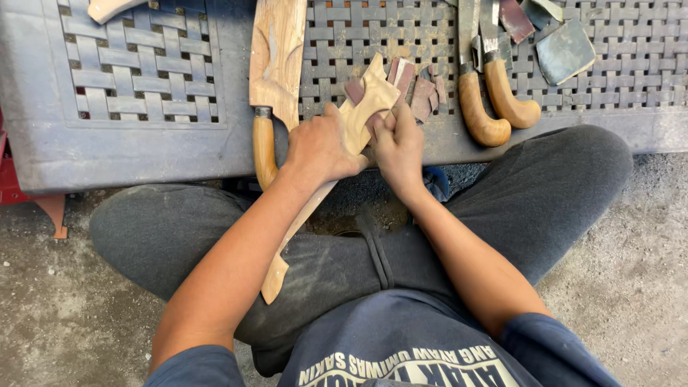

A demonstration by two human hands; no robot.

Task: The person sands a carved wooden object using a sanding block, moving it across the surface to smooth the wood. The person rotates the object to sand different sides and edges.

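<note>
I see my left hand [320,150] closed firmly around a long, pale wooden piece [362,107], gripping it near its carved upper end. This piece runs diagonally: its notched top rests over the edge of the grey plastic bench [129,150], and its lower end [274,279] reaches down across my left thigh. My right hand [399,147] is pressed against the same piece just beside the left one, the fingers curled and pinching a small reddish-brown sheet of sandpaper [378,122] against the wood. I cannot tell how much of the sheet is under the fingers.

Behind the hands, several more scraps of reddish sandpaper [423,93] lie on the woven bench surface, touching the top of the wooden piece. To the left of my left hand lies a wooden sheath [276,57] with a rounded handle [264,147] sticking out over the bench edge. To the right, well apart, two tools with curved wooden handles [494,107] lie side by side, and near them a dark flat piece [566,50]. I sit cross-legged on a concrete floor [631,272] in grey trousers.
</note>
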